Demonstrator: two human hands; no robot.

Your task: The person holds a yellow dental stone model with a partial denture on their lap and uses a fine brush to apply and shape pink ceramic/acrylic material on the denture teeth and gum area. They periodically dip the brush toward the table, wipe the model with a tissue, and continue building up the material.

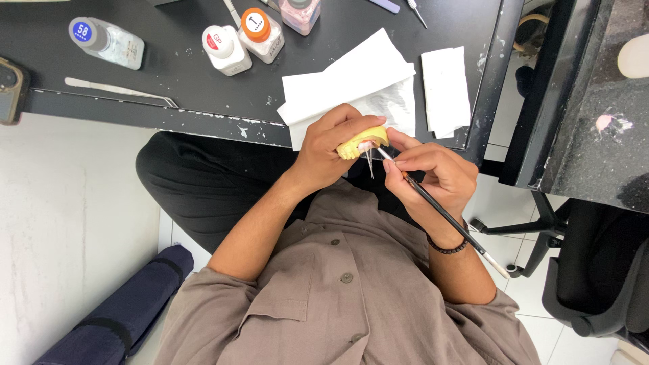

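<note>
My left hand grips a small yellow dental model with pale teeth, held just below the black desk's edge. My right hand holds a thin dark-handled brush like a pen. The brush tip touches the teeth on the model. Thin metal pins hang down from the model between my two hands.
White paper tissues lie on the desk above my hands. Small bottles with red, orange and blue caps stand farther back, with metal tweezers at left. A phone lies at the far left edge. A black chair stands on the right.
</note>
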